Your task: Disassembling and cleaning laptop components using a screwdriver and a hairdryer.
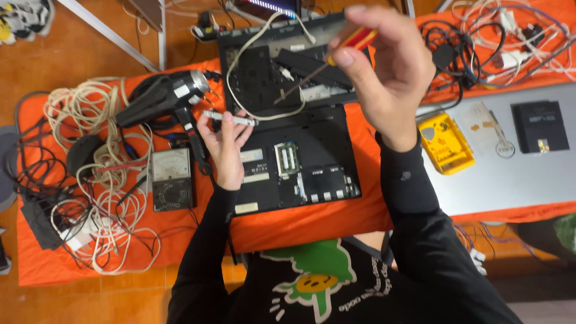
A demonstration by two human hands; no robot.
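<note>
My right hand (pixel 387 66) is raised above an opened black laptop (pixel 300 162) and grips a screwdriver with a red and yellow handle (pixel 355 41); its thin shaft slants down-left toward the laptop's inner parts. My left hand (pixel 223 144) sits at the laptop's left edge and pinches a small silver metal rod (pixel 231 117) between its fingers. The laptop lies bottom-up on an orange cloth (pixel 312 225), its cover off and boards showing. A white cable (pixel 243 57) loops over its upper half.
A black heat gun (pixel 162 96), a square analog meter (pixel 172 179) and tangled white and black cords (pixel 90 180) lie to the left. On the right are a yellow case (pixel 444 144), a grey laptop lid (pixel 510 180), a black square part (pixel 540 126) and more cables (pixel 492 36).
</note>
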